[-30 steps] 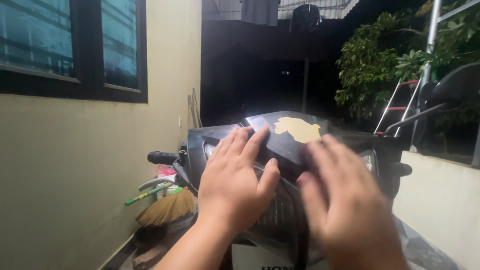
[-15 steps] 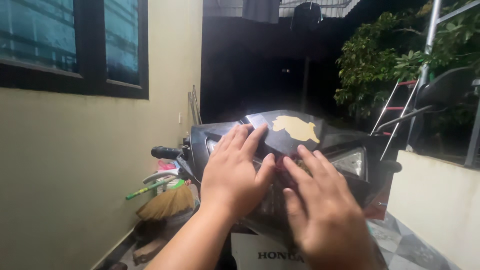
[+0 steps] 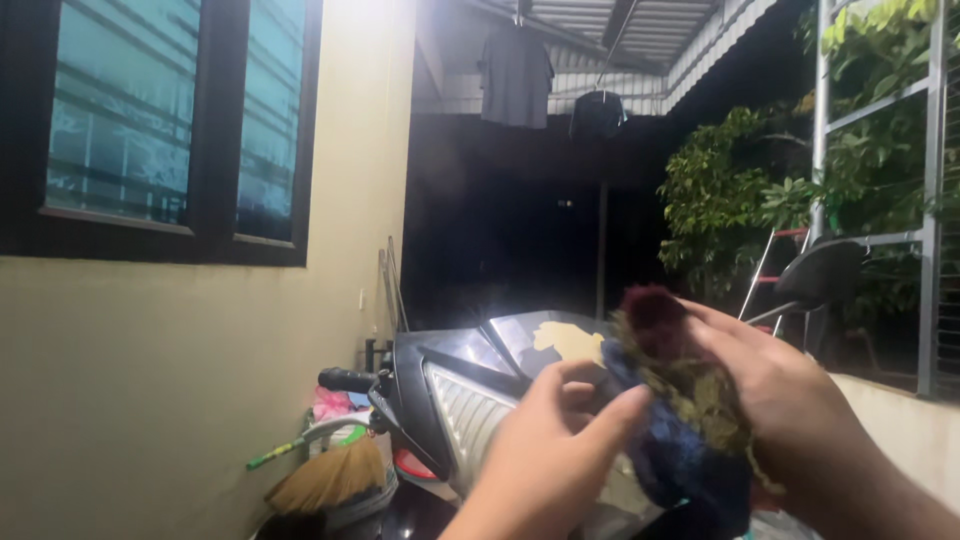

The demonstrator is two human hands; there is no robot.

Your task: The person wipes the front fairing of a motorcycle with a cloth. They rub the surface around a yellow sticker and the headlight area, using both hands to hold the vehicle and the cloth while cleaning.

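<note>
Plainly, cloth: a rumpled rag (image 3: pixel 680 410), dark blue with olive and maroon patches, was bunched in the air just above the front cowl of the motorbike (image 3: pixel 450 400), between the two hands.
Right hand: the right hand (image 3: pixel 790 400) was curled round the rag from the far side, fingers closed on the upper folds, so it had firm hold of the cloth.
Left hand: the left hand (image 3: pixel 560 440) was half closed, thumb and fingertips pinching the rag's near edge; the palm faced away from the camera.
Doing it well: as a judgement, gathering the loose folds into one flat pad before pressing it to the cowl would give an even wipe and keep the trailing ends off the bike.
Left of the motorbike: a straw broom (image 3: pixel 330 475) leaned low against the cream wall (image 3: pixel 150 380), under a dark-framed window (image 3: pixel 170 130).
Right of the motorbike: green foliage (image 3: pixel 730 190) behind a metal frame.
Above the motorbike: a shirt (image 3: pixel 515 75) hung from the roof.
</note>
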